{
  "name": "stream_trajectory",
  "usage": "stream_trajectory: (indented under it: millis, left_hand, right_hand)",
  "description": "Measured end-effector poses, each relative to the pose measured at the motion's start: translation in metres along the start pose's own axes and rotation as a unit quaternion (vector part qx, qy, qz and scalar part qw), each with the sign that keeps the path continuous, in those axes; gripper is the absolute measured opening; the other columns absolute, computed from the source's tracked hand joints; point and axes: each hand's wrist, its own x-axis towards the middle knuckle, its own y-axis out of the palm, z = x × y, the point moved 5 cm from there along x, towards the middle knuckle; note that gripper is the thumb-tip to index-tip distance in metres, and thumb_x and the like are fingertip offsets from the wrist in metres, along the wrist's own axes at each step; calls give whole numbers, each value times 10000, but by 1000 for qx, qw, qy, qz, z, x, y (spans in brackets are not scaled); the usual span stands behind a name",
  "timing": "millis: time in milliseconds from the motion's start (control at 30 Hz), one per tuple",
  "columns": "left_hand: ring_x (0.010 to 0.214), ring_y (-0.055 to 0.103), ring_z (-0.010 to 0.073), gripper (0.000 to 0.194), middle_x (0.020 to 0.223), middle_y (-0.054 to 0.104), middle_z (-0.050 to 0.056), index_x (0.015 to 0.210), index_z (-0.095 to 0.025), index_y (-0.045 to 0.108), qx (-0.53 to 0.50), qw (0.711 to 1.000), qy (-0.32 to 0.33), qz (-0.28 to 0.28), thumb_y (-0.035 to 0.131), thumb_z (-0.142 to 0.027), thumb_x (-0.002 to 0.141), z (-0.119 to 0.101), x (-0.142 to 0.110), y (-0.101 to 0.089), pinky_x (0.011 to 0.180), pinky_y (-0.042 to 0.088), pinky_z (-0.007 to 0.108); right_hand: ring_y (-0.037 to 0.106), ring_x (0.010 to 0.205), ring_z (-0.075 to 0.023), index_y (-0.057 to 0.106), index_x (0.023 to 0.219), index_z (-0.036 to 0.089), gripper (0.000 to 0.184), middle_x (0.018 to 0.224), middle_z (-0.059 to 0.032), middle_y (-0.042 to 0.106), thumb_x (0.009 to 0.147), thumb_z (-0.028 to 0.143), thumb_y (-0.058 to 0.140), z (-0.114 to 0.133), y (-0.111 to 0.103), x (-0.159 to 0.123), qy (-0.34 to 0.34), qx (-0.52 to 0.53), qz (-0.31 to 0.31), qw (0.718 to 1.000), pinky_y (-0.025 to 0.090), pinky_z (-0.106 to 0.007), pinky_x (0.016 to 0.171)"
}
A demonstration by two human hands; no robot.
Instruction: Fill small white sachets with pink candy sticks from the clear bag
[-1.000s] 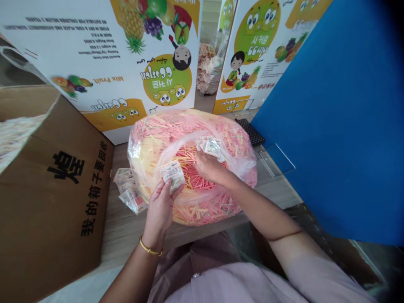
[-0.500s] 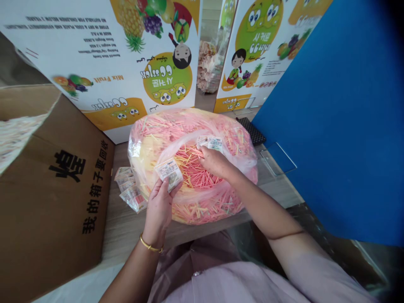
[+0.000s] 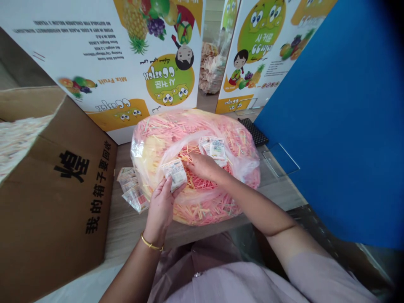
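Observation:
A large clear plastic bag (image 3: pixel 142 149) full of thin pink and yellow sticks (image 3: pixel 202 182) lies open before me. My left hand (image 3: pixel 162 200) pinches a small printed packet (image 3: pixel 175 173) over the bag's left rim. Inside the opening, my right hand (image 3: pixel 205 167) has its fingers closed together among the sticks; its fingertips are partly hidden. Several similar packets (image 3: pixel 217 148) rest on the sticks just beyond that hand. More printed packets (image 3: pixel 132 187) lie on the table, left of the bag.
At left stands an open brown carton (image 3: pixel 63 210) with pale contents. White printed boxes (image 3: pixel 110 80) line the back, with a clear bag of pale pieces (image 3: pixel 210 67) between them. A blue panel (image 3: pixel 331 126) borders the right, near a dark patterned object (image 3: pixel 254 131) and a wire loop (image 3: pixel 280 159).
My right hand has moved left and slightly down, away from the packets on the sticks, which now show more. My left hand still holds its packet; the view has shifted slightly.

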Motion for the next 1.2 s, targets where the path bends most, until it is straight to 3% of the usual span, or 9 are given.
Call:
stream_trajectory:
  millis: [233, 367, 467, 633, 767, 867, 933, 1033, 1200]
  left_hand:
    - [1198, 688, 308, 436, 1178, 775, 98, 1058, -188, 792, 42, 998, -22, 50, 853, -497, 757, 1, 5, 14, 1049, 574, 485]
    - [1108, 711, 276, 464, 1114, 787, 99, 999, -162, 806, 57, 997, -17, 42, 882, -515, 707, 3, 8, 16, 1042, 571, 466]
    - [1011, 722, 238, 441, 1017, 795, 81, 892, -147, 804, 62, 997, -23, 33, 927, -485, 637, 5, 11, 16, 1034, 569, 444]
    - [945, 721, 214, 425, 979, 789, 79, 882, -138, 804, 61, 998, -26, 18, 928, -454, 627, 6, 14, 19, 1010, 569, 432]
    - [969, 724, 223, 413, 994, 785, 90, 878, -133, 794, 65, 997, -18, 26, 911, -457, 651, 8, 17, 24, 1021, 558, 431]
    - [962, 726, 224, 436, 984, 783, 84, 880, -137, 785, 63, 998, -14, 21, 917, -473, 634, 10, 19, 26, 997, 567, 420]
    - [951, 725, 221, 438, 966, 780, 74, 869, -141, 776, 59, 998, -12, 17, 921, -476, 627, 10, 20, 26, 979, 574, 412]
    - [934, 721, 206, 433, 973, 778, 67, 890, -143, 780, 61, 998, -21, 19, 919, -466, 636, 11, 20, 25, 961, 582, 394]
    - [944, 727, 206, 412, 1001, 783, 67, 935, -153, 789, 68, 997, -25, 27, 896, -456, 676, 11, 19, 24, 974, 583, 395]
  right_hand:
    - [597, 1262, -242, 628, 1230, 170, 285, 1360, -152, 648, 1068, 285, 424, -5, -21, -6, -76, 85, -79, 990, 443, -350, 1034]
    - [683, 1018, -204, 576, 1291, 162, 318, 1134, -109, 730, 1065, 241, 367, -12, -19, -4, -26, 196, -24, 980, 504, -338, 922]
    - [665, 1078, -189, 543, 1330, 168, 323, 1216, -104, 712, 1027, 232, 449, -16, -25, -4, -16, 269, -40, 962, 496, -314, 947]
    - [629, 895, -201, 596, 1089, 187, 170, 1016, -66, 704, 931, 247, 578, -25, -40, -16, 27, 213, -62, 975, 473, -305, 812]
    - [540, 737, -166, 564, 948, 217, 71, 804, -1, 599, 910, 200, 506, -17, -60, -34, -1, 208, -114, 972, 410, -277, 686]
    - [499, 697, -140, 578, 941, 211, 98, 777, 11, 560, 877, 170, 517, -12, -61, -35, -32, 279, -58, 958, 390, -252, 631]
    - [436, 622, -115, 593, 1020, 208, 167, 734, 32, 517, 860, 175, 555, -14, -54, -32, -22, 349, 28, 936, 346, -231, 558]
    - [263, 513, -80, 568, 1163, 209, 297, 659, 86, 369, 870, 246, 603, -22, -40, -28, 16, 492, 162, 856, 201, -200, 458]
    - [198, 499, -53, 540, 1233, 204, 480, 670, 112, 327, 820, 325, 753, -31, -34, -30, 11, 605, 244, 757, 139, -161, 426]
